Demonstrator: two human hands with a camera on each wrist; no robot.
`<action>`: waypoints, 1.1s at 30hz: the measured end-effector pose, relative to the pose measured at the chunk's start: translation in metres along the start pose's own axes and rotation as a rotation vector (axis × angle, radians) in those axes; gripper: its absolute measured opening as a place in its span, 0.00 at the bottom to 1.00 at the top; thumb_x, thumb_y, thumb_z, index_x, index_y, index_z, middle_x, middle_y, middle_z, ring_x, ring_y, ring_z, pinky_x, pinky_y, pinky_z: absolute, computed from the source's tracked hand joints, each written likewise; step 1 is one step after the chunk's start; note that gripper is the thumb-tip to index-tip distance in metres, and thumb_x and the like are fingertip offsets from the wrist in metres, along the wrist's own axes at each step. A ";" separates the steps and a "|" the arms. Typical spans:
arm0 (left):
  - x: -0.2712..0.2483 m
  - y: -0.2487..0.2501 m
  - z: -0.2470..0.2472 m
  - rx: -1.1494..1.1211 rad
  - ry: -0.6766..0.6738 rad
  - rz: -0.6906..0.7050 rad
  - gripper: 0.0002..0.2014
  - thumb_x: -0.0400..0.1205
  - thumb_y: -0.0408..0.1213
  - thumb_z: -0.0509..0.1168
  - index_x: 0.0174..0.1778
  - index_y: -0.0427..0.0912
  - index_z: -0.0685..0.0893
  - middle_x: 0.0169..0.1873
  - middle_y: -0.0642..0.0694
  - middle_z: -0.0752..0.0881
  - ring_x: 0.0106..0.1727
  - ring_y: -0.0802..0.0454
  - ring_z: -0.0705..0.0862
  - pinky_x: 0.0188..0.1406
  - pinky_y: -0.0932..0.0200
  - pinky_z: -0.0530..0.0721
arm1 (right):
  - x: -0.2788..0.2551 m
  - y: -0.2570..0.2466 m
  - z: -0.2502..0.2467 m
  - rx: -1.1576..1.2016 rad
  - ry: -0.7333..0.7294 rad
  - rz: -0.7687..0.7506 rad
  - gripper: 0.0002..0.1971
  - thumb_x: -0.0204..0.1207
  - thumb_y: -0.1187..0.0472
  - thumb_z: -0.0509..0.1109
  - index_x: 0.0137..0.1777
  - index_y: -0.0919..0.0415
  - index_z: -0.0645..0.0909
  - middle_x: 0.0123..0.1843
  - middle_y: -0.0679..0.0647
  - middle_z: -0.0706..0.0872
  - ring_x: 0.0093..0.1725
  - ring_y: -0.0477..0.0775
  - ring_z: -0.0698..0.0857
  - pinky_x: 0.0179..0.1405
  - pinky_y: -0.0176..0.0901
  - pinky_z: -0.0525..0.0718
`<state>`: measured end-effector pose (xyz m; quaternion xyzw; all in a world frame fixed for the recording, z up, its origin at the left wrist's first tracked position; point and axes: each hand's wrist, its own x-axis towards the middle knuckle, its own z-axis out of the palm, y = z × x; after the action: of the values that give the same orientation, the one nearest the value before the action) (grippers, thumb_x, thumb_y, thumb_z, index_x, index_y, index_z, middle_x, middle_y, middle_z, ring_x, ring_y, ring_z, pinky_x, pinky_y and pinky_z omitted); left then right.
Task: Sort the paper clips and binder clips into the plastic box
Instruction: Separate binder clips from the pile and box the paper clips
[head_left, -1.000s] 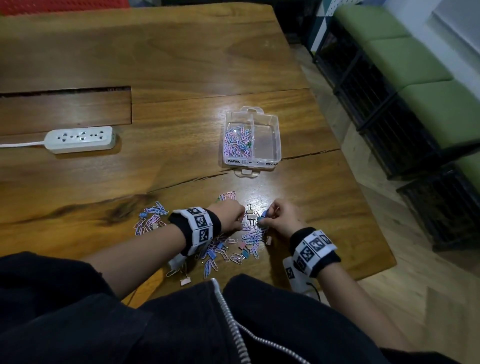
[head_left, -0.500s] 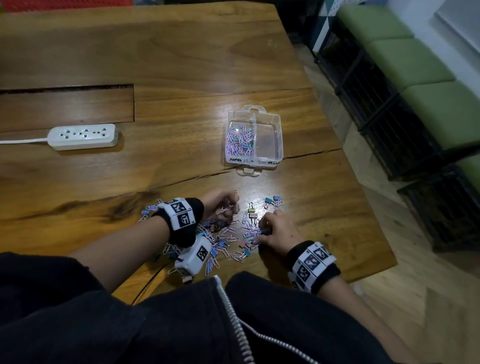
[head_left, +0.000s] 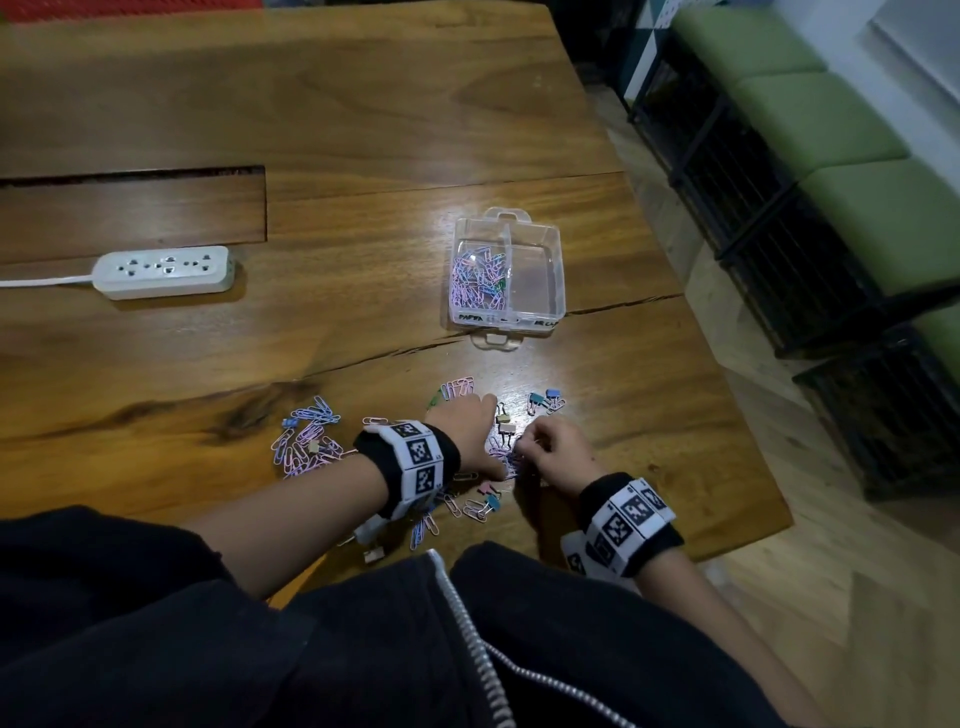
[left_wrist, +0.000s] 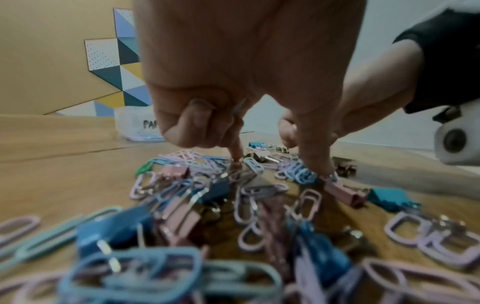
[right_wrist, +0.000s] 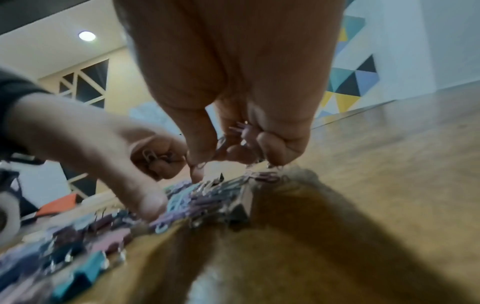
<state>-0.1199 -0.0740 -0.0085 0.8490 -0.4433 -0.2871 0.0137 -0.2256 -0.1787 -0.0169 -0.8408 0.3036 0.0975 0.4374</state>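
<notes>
A clear two-compartment plastic box (head_left: 536, 283) sits on the wooden table; its left half holds paper clips (head_left: 479, 280) and its right half is bare. Loose pastel paper clips and small binder clips lie in a pile (head_left: 500, 451) between my hands. My left hand (head_left: 478, 436) is over this pile with forefinger and thumb tips down in it, and its curled fingers (right_wrist: 155, 158) hold a few paper clips. My right hand (head_left: 540, 447) is just to the right, its curled fingers (right_wrist: 270, 142) bunched round several paper clips. A few binder clips (head_left: 545, 402) lie apart, farther right.
Another heap of paper clips (head_left: 306, 441) lies left of my left wrist. More clips (head_left: 480, 506) lie near the table's front edge. A white power strip (head_left: 163, 270) sits far left. The table ends at the right, where green benches (head_left: 831, 130) stand.
My left hand went out to the far left of the pile and came back to its middle. My right hand drew slightly toward me, leaving the small group of binder clips uncovered.
</notes>
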 end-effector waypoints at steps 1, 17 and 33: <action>0.001 0.002 0.001 0.030 0.001 0.023 0.31 0.71 0.55 0.71 0.62 0.40 0.72 0.58 0.42 0.80 0.60 0.44 0.79 0.57 0.49 0.82 | -0.001 0.000 -0.002 0.091 0.016 0.017 0.13 0.76 0.65 0.66 0.31 0.53 0.71 0.35 0.48 0.78 0.39 0.48 0.78 0.38 0.35 0.75; 0.001 -0.009 -0.015 -0.400 -0.239 0.114 0.12 0.84 0.38 0.56 0.33 0.47 0.68 0.32 0.50 0.72 0.30 0.58 0.68 0.30 0.64 0.68 | 0.002 0.016 -0.019 0.305 0.114 0.185 0.09 0.70 0.60 0.72 0.34 0.55 0.73 0.36 0.51 0.79 0.39 0.52 0.78 0.43 0.45 0.80; 0.001 -0.011 -0.024 -0.857 -0.164 -0.109 0.09 0.86 0.38 0.53 0.41 0.43 0.74 0.37 0.45 0.79 0.27 0.56 0.72 0.22 0.65 0.69 | -0.002 0.008 0.001 -0.273 0.099 -0.014 0.04 0.77 0.64 0.64 0.46 0.65 0.78 0.52 0.55 0.73 0.51 0.51 0.76 0.55 0.42 0.81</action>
<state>-0.0995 -0.0738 0.0086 0.7634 -0.2382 -0.5117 0.3141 -0.2319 -0.1803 -0.0220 -0.8984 0.3027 0.0931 0.3043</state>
